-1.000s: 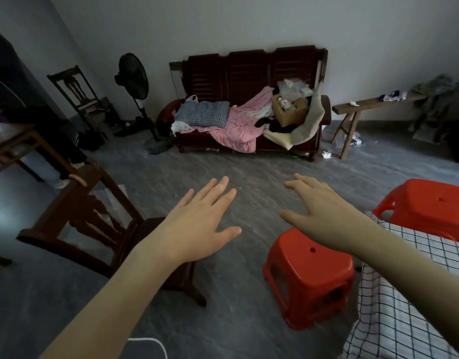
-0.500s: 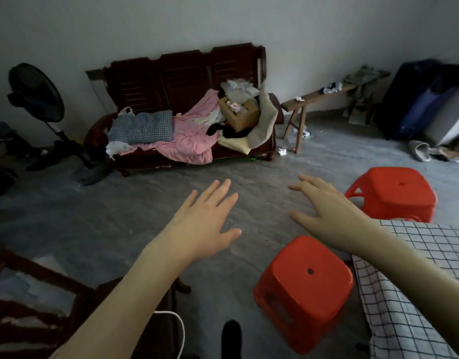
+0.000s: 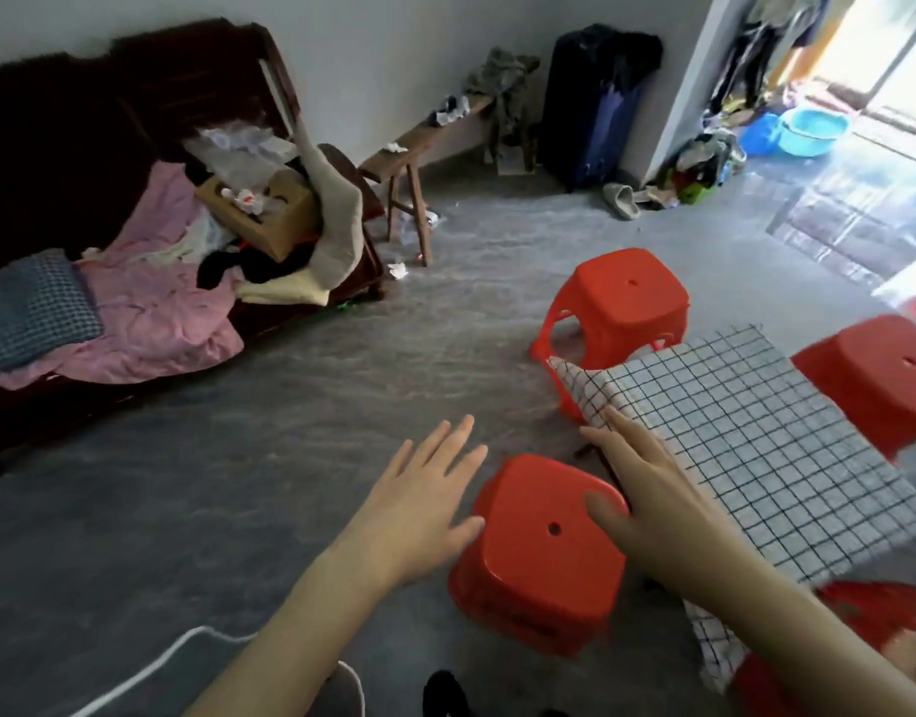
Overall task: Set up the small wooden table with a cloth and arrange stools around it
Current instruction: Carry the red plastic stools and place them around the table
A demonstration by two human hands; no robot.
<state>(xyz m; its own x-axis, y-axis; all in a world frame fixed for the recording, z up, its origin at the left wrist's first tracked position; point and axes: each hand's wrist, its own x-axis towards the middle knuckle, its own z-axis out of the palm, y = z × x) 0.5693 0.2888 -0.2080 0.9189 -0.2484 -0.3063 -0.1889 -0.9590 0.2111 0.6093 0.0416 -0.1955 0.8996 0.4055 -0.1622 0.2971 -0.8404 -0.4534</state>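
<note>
Head view shows the checked cloth (image 3: 745,432) already spread over the small tabletop, hiding the wood; a red stool (image 3: 541,551) stands at its near left side, another red stool (image 3: 626,302) at the far corner, a third red stool (image 3: 880,375) on the right. Both the left hand (image 3: 419,504) and right hand (image 3: 663,509) hover with each grip spread and holding nothing; the setup looks nearly finished, with perhaps only nudging the near stool left.

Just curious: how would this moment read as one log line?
cloth on table | stools around | left hand open | right hand open
</note>
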